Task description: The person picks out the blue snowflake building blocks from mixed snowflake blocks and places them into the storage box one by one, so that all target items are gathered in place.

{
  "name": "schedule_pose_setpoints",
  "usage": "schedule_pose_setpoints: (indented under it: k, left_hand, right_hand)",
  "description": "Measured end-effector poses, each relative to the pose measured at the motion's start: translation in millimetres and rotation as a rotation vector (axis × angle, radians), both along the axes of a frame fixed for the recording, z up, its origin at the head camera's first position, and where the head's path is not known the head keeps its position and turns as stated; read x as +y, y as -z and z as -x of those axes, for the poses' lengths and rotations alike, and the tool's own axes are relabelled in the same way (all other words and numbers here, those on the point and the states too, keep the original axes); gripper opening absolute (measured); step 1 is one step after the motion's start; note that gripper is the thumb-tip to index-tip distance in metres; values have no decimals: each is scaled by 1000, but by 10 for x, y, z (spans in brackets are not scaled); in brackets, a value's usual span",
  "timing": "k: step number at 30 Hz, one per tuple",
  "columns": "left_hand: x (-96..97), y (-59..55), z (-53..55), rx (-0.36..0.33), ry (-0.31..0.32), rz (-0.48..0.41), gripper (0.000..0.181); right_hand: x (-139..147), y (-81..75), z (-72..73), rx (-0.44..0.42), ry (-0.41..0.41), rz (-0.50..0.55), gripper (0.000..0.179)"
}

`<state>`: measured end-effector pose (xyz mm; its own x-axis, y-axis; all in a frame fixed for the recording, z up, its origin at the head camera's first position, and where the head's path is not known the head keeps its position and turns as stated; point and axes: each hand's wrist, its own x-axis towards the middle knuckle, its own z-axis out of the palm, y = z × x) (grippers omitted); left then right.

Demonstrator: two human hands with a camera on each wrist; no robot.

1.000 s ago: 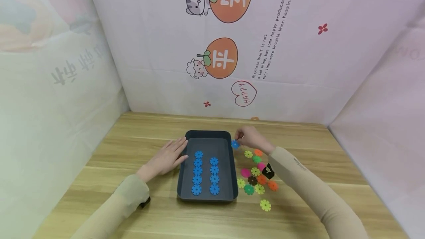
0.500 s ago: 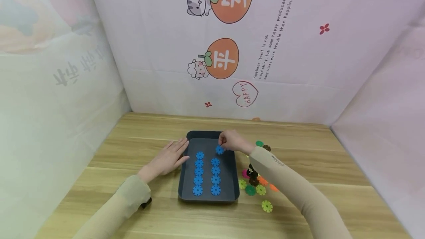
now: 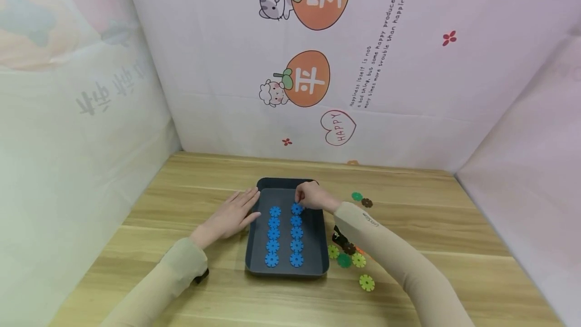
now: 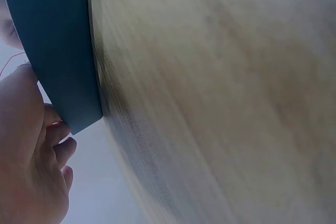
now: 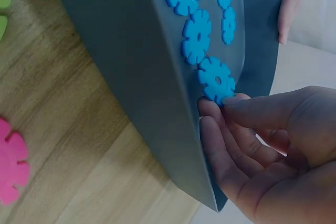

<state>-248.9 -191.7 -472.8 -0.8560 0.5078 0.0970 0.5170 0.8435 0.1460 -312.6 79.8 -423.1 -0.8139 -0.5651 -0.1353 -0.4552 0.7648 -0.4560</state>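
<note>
Two columns of blue notched discs lie in a dark grey tray [image 3: 283, 266]. My right hand [image 3: 315, 197] reaches over the tray's right side and pinches a blue notched disc [image 3: 297, 209] at the far end of the right column. In the right wrist view, thumb and fingertips hold the rim of that blue disc [image 5: 217, 80], which sits close against its neighbour [image 5: 197, 36]. My left hand [image 3: 229, 218] rests on the tray's left rim with fingers straight. The left wrist view shows this hand [image 4: 31, 150] against the outer tray wall [image 4: 58, 40].
Right of the tray, loose discs lie on the wooden table [image 3: 218, 296]: yellow [image 3: 366, 282], green [image 3: 344, 260], brown [image 3: 366, 203] and others, partly hidden by my right sleeve. A pink disc [image 5: 10, 161] shows in the right wrist view. Printed cloth walls enclose the table.
My right hand has carried the blue disc from beyond the tray's right rim leftward into the tray, then down to the far end of the right column. My left hand has stayed on the rim.
</note>
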Motion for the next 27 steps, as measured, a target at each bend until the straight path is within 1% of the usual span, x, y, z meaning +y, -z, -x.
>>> schedule_pose_setpoints:
  k: [5, 9, 14, 19, 22, 27]
  left_hand:
    - [-1, 2, 4, -4, -3, 15, 66]
    - [-1, 4, -1, -10, -7, 23, 66]
    - [-3, 0, -4, -12, -6, 10, 66]
    - [0, -6, -3, -7, 1, 2, 66]
    - [3, 0, -1, -3, 4, -4, 66]
    - [-4, 15, 13, -3, 3, -19, 66]
  right_hand:
    - [-6, 20, 1, 21, -16, -16, 10]
    - [-15, 39, 11, 23, -5, -33, 11]
    - [-12, 61, 20, 50, 7, -23, 9]
    - [32, 21, 13, 38, 15, 27, 8]
    - [99, -26, -7, 43, -1, 87, 7]
    - [263, -89, -67, 54, 17, 179, 8]
